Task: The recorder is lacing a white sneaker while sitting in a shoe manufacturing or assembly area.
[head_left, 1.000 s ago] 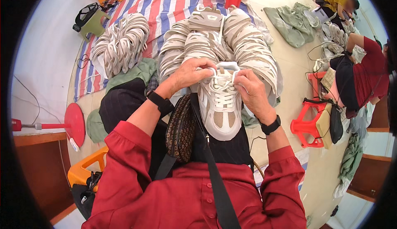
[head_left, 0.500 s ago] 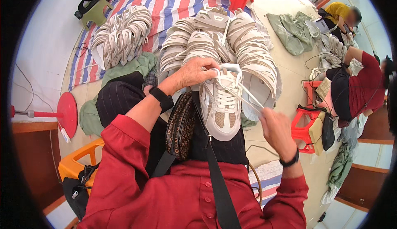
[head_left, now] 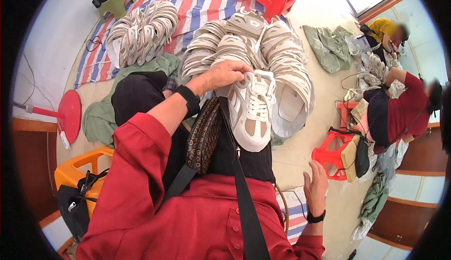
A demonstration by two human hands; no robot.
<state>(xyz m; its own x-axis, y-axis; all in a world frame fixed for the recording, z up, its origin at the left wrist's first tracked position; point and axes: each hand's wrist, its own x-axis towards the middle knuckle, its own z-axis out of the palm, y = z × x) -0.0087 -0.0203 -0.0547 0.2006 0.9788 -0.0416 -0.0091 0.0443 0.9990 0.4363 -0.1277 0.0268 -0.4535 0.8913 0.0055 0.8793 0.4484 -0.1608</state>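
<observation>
A white and beige sneaker (head_left: 254, 131) rests toe toward me over my dark-trousered lap, its white laces (head_left: 257, 106) threaded across the tongue. My left hand (head_left: 227, 74) comes in from the left, fingers closed on the sneaker's upper edge beside the collar. Out to the right, well away from the shoe, my right hand (head_left: 316, 188) holds nothing, with its fingers apart. Just beyond the sneaker stand rows of nested shoe uppers (head_left: 287, 56), white and tan. A brown patterned bag (head_left: 203, 138) hangs on a black strap at my waist.
Another bundle of shoe uppers (head_left: 143, 32) lies on the striped sheet (head_left: 190, 4) at the far left. Stools in red (head_left: 332, 154), orange (head_left: 77, 171) and green (head_left: 112, 9) stand around. Two people (head_left: 399, 103) sit at the right near green cloth (head_left: 329, 49).
My right hand has let go of the lace and drawn back down and right, its fingers opening. My left hand stays at the sneaker's collar. The view has shifted slightly.
</observation>
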